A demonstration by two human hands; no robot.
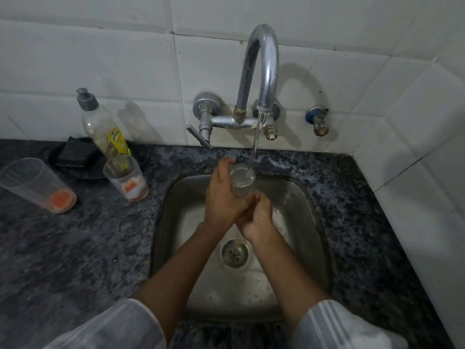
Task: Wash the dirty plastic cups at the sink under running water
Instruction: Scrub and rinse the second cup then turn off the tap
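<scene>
A clear plastic cup stands upright over the steel sink, and water from the curved tap streams into its mouth. My left hand wraps around the cup's left side. My right hand grips the cup's base from below, touching the left hand. Two more clear cups stand on the dark granite counter to the left: a tall one with orange residue at the bottom, and a shorter one with orange and white residue.
A dish soap bottle leans behind the shorter cup, beside a dark scrub pad. A small valve juts from the tiled wall at right. The drain lies under my forearms. The white tiled wall closes the right side.
</scene>
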